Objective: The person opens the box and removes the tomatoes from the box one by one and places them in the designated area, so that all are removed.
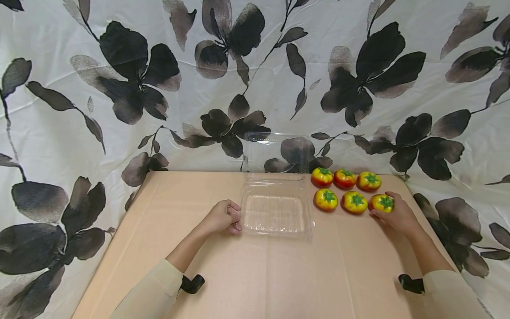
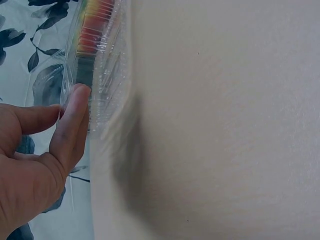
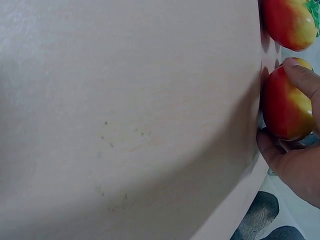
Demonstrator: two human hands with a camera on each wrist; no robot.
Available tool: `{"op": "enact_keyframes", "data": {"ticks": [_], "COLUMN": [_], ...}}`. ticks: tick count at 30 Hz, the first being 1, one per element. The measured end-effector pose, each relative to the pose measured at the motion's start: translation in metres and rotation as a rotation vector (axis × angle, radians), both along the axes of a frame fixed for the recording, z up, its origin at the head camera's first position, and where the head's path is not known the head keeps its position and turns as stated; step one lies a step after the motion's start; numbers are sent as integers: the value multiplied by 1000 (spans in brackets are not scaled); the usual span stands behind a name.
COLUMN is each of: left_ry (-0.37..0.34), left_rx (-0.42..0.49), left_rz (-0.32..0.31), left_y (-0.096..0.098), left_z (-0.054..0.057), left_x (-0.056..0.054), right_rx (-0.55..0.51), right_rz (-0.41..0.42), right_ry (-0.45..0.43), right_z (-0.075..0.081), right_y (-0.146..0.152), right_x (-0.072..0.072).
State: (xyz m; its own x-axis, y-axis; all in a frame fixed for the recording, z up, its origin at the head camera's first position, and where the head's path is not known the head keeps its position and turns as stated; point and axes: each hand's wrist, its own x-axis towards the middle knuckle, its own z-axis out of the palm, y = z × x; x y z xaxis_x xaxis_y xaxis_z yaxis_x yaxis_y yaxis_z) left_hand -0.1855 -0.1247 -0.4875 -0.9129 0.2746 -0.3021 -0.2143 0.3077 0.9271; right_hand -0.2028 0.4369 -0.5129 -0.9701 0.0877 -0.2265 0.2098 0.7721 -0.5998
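Observation:
A clear plastic clamshell container (image 1: 275, 212) lies on the table with its lid (image 1: 276, 153) raised at the back. My left hand (image 1: 224, 217) pinches the container's left rim; in the left wrist view, thumb and fingers (image 2: 75, 117) sit on either side of that edge. To the right of the container are several red-and-yellow fruits with green leafy tops, resembling persimmons. My right hand (image 1: 400, 215) grips the front-right fruit (image 1: 382, 203) from its right side. The right wrist view has this same fruit (image 3: 285, 102) between thumb and fingers, apparently resting on the table.
Other fruits stand close by, such as the front-middle one (image 1: 353, 202) and the back-left one (image 1: 322, 177), beside the container. A light tan table (image 1: 303, 274) spreads beneath everything. White cloth with dark flowers (image 1: 295, 97) hangs behind and around it.

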Motion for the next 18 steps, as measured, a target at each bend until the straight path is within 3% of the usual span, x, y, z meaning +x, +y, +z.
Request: {"op": "enact_keyframes", "data": {"ticks": [8, 18], "left_ry": [-12, 37], "left_rx": [1, -100], "left_rz": [28, 97], "left_y": [-2, -9], "left_z": [0, 7], "left_x": [-1, -1], "right_rx": [33, 59], "right_rz": [17, 66], "right_ry": [51, 189], "right_z": [11, 54], "right_y": [0, -14], "right_x": [1, 7]}}
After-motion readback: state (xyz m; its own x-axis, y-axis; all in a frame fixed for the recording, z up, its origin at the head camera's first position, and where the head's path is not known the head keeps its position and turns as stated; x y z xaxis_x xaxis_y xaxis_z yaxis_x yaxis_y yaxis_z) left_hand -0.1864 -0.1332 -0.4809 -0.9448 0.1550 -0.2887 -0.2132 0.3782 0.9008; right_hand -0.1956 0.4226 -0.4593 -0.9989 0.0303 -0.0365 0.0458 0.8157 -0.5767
